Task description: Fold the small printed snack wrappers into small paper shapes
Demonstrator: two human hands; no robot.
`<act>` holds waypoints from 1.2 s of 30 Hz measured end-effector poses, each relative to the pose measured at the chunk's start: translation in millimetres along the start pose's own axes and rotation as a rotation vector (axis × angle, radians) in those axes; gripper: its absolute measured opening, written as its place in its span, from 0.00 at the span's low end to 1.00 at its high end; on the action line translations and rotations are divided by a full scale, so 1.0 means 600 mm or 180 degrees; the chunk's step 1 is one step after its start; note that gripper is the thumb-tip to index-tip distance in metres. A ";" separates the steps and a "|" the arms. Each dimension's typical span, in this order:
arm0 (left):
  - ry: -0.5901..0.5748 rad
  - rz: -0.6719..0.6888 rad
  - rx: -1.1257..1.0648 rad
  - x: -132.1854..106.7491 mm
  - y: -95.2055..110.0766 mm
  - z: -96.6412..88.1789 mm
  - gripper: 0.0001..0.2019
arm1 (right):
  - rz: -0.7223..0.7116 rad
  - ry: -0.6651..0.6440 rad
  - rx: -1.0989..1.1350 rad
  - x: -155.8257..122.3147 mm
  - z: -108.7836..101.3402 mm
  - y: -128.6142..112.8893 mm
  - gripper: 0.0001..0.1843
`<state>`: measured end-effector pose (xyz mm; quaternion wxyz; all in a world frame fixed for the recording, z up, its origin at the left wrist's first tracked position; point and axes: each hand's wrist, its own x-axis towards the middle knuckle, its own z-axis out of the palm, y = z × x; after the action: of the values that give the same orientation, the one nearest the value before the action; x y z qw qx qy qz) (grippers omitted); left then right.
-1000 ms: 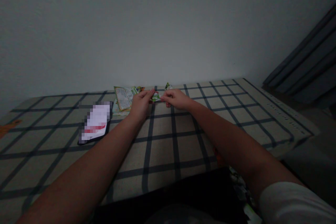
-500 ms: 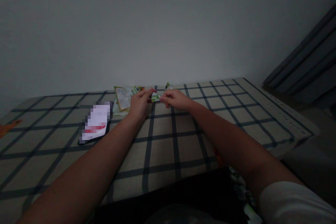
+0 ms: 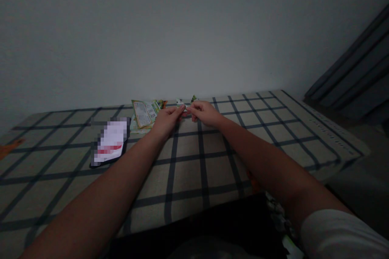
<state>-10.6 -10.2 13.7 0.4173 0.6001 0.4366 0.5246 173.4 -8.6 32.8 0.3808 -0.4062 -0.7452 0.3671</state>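
Fingers of both hands meet over the far side of the table, pinching a small green-and-white packet (image 3: 180,102). Most of it is hidden behind the fingertips, so its contents cannot be made out. My left hand (image 3: 169,119) grips it from the left, thumb against the fingers. My right hand (image 3: 204,113) is closed on its right edge, the fingers curled. Left of my left hand lie green-and-white printed packets (image 3: 143,115), overlapping one another. Another green packet piece (image 3: 194,98) shows just behind my right hand.
A phone with a lit screen (image 3: 112,141) lies at the left on the checked tablecloth (image 3: 188,170). A pale wall (image 3: 194,32) rises directly behind the table. Something orange (image 3: 10,147) shows at the left edge. A dark curtain (image 3: 358,64) hangs at the right.
My left hand has shifted right, closer to my right hand. The small packet has turned upward and less of its green face shows. My right hand stays nearly in place.
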 end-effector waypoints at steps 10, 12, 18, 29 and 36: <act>0.0009 0.0051 0.0414 0.009 -0.014 -0.010 0.28 | 0.0015 -0.0266 -0.0246 -0.002 0.001 -0.003 0.24; 0.0005 -0.0101 0.0145 0.009 -0.014 -0.005 0.29 | -0.0096 -0.0154 -0.0412 -0.001 0.000 -0.007 0.25; -0.0156 -0.0294 -0.0458 0.009 -0.003 0.000 0.26 | -0.0258 0.0008 -0.0371 0.000 -0.004 0.000 0.25; 0.0007 -0.0042 0.0434 -0.001 -0.008 -0.002 0.28 | -0.0170 -0.0071 -0.0475 -0.001 -0.006 0.002 0.22; 0.0037 -0.0150 0.0161 0.007 -0.011 -0.004 0.27 | -0.0158 -0.0067 -0.0395 0.000 -0.007 0.008 0.22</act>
<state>-13.0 -4.5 8.8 0.4117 0.5970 0.4660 0.5069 178.6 -5.8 30.7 0.3559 -0.4065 -0.7803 0.3149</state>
